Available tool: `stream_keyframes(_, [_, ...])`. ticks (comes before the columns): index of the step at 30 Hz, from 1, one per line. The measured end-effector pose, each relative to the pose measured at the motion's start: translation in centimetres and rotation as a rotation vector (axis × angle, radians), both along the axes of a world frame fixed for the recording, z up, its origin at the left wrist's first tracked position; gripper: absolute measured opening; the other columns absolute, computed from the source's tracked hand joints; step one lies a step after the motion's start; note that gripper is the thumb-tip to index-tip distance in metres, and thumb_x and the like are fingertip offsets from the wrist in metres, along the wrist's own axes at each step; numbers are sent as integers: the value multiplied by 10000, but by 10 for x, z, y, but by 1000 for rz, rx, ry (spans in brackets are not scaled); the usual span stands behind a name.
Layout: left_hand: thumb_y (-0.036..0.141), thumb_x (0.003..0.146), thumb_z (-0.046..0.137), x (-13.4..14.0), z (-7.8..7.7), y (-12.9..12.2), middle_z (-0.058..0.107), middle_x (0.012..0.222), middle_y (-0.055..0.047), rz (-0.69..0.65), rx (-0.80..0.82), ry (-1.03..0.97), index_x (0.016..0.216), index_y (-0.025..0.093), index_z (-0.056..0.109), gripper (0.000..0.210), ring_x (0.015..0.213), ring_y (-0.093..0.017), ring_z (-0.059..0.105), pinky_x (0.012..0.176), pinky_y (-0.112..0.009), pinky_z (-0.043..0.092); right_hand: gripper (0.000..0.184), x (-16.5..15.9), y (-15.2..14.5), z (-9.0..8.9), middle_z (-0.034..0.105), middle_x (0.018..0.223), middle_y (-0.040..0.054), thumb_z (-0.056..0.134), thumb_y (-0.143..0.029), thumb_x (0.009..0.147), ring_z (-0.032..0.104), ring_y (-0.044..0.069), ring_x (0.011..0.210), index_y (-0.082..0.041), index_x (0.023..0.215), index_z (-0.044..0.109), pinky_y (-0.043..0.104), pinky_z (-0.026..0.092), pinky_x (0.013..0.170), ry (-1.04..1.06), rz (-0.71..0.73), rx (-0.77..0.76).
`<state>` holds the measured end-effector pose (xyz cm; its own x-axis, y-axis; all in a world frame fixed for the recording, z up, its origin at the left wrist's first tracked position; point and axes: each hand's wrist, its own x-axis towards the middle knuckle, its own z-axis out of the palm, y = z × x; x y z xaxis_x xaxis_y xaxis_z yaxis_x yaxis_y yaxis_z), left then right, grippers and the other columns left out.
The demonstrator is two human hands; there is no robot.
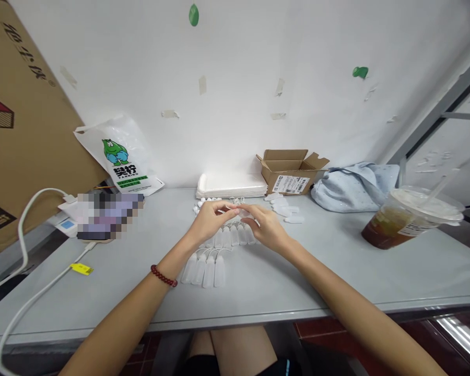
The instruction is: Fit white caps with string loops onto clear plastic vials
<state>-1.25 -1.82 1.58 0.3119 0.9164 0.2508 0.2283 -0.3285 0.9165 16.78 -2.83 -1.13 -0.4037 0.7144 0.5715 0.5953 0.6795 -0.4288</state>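
Note:
My left hand (213, 219) and my right hand (268, 227) meet over the middle of the table. Their fingers pinch a small translucent plastic bottle (244, 212) from both sides, and fingertips cover much of it. Below the hands lies a row of similar bottles (227, 237) with thin white loops, partly hidden by the fingers. Closer to the table's front edge is a shorter row of looped bottles (209, 271). Small white caps (203, 202) sit just beyond my left hand. Several loose bottles (288, 210) without visible loops are scattered past my right hand.
White stacked trays (233, 185) and an open cardboard box (290, 175) stand by the wall. To the right are a light blue cloth bag (352, 188) and a plastic drink cup (405, 219). A phone (113, 216) with a white cable (50, 284) lies left, near a plastic bag (121, 156).

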Motion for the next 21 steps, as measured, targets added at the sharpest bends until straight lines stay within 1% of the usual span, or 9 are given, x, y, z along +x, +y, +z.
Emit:
stream_keyframes(4, [409,766,632,0,0,-1,701,813,-43,-39,17,1,777,148,689,267,753,-166,614,670,-261,458,241,-7,-6,3,687,929,57,513,-223,847,626,167,777,-209,1079,577,300,485,712,200,26,-139])
stream_keyframes(7, [409,790,601,0,2,-1,692,775,-35,-59,52,35,742,145,683,280,755,-162,609,671,-253,452,236,-11,-8,6,687,840,36,559,-261,812,623,157,729,-192,1036,584,302,483,684,378,44,-339])
stream_keyframes(10, [385,809,576,-3,5,0,695,768,-26,-80,65,114,737,155,688,267,755,-162,611,657,-246,444,262,-12,-8,10,675,819,42,601,-312,772,619,157,719,-169,991,580,294,476,636,522,57,-550])
stream_keyframes(12, [360,812,568,-5,5,1,703,791,-27,-88,72,196,764,165,697,239,762,-166,614,644,-248,443,290,-12,-7,12,662,782,39,639,-357,739,611,154,701,-161,944,578,285,471,605,597,71,-654])
stream_keyframes(13, [348,809,570,-6,5,1,706,815,-30,-65,93,237,794,167,698,221,763,-169,615,639,-254,445,304,-12,-6,14,652,757,33,658,-376,721,604,149,686,-159,918,577,283,471,598,628,83,-693])
stream_keyframes(15, [322,800,580,-7,3,1,698,871,-45,47,199,295,883,164,681,205,781,-178,613,646,-272,455,324,-11,-5,16,633,727,17,685,-399,693,583,131,648,-159,881,574,283,475,599,677,106,-752])
stream_keyframes(17, [282,796,585,-6,1,0,675,934,-64,153,382,326,972,154,638,224,858,-196,601,708,-304,471,332,-10,-5,18,618,722,8,700,-402,675,571,121,637,-160,862,571,286,481,607,717,108,-788])
stream_keyframes(19, [243,800,582,-5,0,-3,646,992,-78,155,580,349,1021,152,601,239,958,-212,570,804,-345,470,327,-9,-5,19,606,722,2,704,-402,671,571,121,653,-162,848,570,290,489,623,740,105,-814])
stream_keyframes(21, [236,799,599,-4,0,-7,620,1041,-87,82,724,377,1039,161,582,252,1017,-222,539,874,-379,453,312,-9,-5,20,595,724,-3,703,-398,672,569,121,672,-165,834,573,289,495,636,757,112,-832])
